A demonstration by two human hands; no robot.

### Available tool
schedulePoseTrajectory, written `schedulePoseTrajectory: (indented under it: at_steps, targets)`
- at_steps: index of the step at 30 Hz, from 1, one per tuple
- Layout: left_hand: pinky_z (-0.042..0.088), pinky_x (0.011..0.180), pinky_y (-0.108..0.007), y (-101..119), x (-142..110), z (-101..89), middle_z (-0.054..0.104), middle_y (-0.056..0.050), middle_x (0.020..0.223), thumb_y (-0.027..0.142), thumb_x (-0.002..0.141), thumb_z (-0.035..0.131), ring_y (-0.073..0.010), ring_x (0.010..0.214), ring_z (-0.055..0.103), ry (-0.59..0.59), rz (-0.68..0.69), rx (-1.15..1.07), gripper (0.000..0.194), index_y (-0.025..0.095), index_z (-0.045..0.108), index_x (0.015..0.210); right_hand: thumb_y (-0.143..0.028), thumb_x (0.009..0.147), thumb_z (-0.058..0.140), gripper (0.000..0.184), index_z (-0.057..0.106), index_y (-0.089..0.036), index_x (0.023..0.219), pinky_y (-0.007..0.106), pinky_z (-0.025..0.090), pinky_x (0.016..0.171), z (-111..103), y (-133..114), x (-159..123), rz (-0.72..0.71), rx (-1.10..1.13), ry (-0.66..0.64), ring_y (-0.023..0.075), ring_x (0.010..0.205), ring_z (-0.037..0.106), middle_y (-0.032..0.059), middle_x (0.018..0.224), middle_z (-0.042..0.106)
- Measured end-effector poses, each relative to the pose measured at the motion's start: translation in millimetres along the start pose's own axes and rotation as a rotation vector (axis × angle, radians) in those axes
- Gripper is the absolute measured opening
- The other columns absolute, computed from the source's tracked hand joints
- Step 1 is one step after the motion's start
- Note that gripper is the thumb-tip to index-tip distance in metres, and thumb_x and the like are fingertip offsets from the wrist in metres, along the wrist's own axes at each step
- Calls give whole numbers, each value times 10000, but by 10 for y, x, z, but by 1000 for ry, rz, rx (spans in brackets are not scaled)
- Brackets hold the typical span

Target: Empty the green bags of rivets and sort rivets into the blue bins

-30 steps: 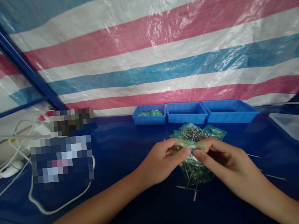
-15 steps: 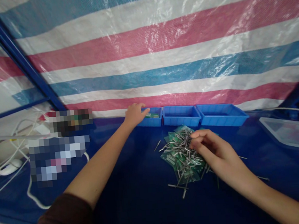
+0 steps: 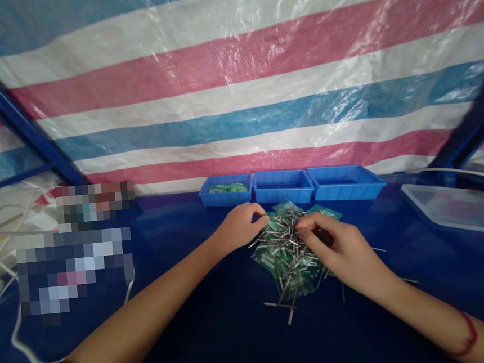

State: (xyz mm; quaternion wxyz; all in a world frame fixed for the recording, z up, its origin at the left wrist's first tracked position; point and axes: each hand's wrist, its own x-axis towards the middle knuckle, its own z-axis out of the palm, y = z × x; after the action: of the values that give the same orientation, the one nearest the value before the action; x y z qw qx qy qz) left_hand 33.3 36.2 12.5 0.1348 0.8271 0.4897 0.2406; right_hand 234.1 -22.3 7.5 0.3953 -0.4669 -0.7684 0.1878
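A heap of silver blind rivets (image 3: 288,251), mixed with clear packets that have green in them (image 3: 265,258), lies on the blue tabletop. My left hand (image 3: 243,225) is at the heap's left edge, thumb and forefinger curled together; what they pinch, if anything, is too small to tell. On the heap's right side, my right hand (image 3: 336,244) has its fingertips pinched together among the rivets, and anything between them is hidden. Behind the heap, the left blue bin (image 3: 227,201) holds small green-and-white pieces.
A middle blue bin (image 3: 283,193) and a right blue bin (image 3: 347,190) stand beside the left one, against a striped plastic sheet (image 3: 239,108). A clear plastic lid or tray (image 3: 451,208) lies at the right. White cables (image 3: 23,347) run along the left side.
My left hand has come back from the left bin to the heap's left edge, and its fingers have closed. My right hand stays at the heap. The view has shifted slightly.
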Motion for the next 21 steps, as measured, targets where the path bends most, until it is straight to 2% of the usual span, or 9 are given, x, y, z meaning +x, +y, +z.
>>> schedulePoseTrajectory:
  at_steps: [4, 6, 8, 11, 13, 15, 18, 21]
  targets:
    - [410, 600, -254, -39, -104, -160, 601, 8, 693, 267, 860, 452, -134, 622, 563, 117, -98, -70, 154, 172, 548, 785, -265, 875, 462, 163, 566, -206, 765, 267, 423, 622, -5, -15, -10, -21, 10, -21, 138, 649, 543, -6, 707, 592]
    - [411, 581, -243, -56, -160, -222, 544, 31, 645, 292, 859, 459, -121, 595, 542, 194, -130, -199, 150, 178, 505, 772, -254, 874, 465, 152, 572, -208, 775, 277, 429, 643, -5, -25, -16, -38, -6, -27, 144, 667, 555, -3, 719, 601]
    - [417, 552, -230, -35, -208, -247, 494, 51, 613, 316, 848, 480, -107, 558, 529, 220, -159, -387, 155, 181, 472, 772, -256, 871, 474, 133, 582, -208, 809, 294, 434, 679, 1, -44, -25, -63, -29, -11, 156, 711, 570, 6, 757, 618]
    - [429, 509, -217, 98, -281, -216, 482, 59, 600, 334, 832, 497, -86, 499, 509, 165, -206, -635, 172, 176, 462, 774, -306, 844, 532, 134, 583, -205, 915, 324, 438, 741, 17, -97, -51, -61, -18, 45, 183, 810, 581, 32, 855, 637]
    - [441, 501, -215, 227, -342, -168, 484, 54, 602, 348, 820, 519, -84, 505, 503, 134, -218, -751, 185, 170, 484, 780, -353, 827, 562, 190, 568, -205, 946, 318, 443, 720, 31, -145, -72, 3, 70, 46, 182, 798, 577, 34, 857, 625]
    - [452, 503, -218, 340, -411, -119, 504, 42, 622, 362, 813, 537, -86, 518, 508, 89, -225, -847, 198, 168, 505, 792, -387, 835, 546, 182, 557, -205, 841, 288, 434, 628, 43, -194, -91, 98, 201, -13, 153, 682, 539, 8, 743, 572]
    - [465, 536, -220, 422, -514, -57, 557, 16, 682, 384, 817, 549, -94, 570, 535, -2, -208, -919, 223, 163, 553, 849, -399, 839, 532, 263, 486, -206, 667, 256, 372, 518, 52, -250, -106, 213, 356, -95, 112, 553, 422, -33, 602, 427]
    - [457, 549, -212, 408, -587, 4, 607, -7, 738, 377, 815, 578, -105, 625, 557, -87, -186, -898, 235, 158, 606, 894, -398, 826, 547, 281, 452, -209, 643, 249, 323, 482, 57, -277, -106, 236, 420, -133, 98, 520, 355, -51, 572, 353]
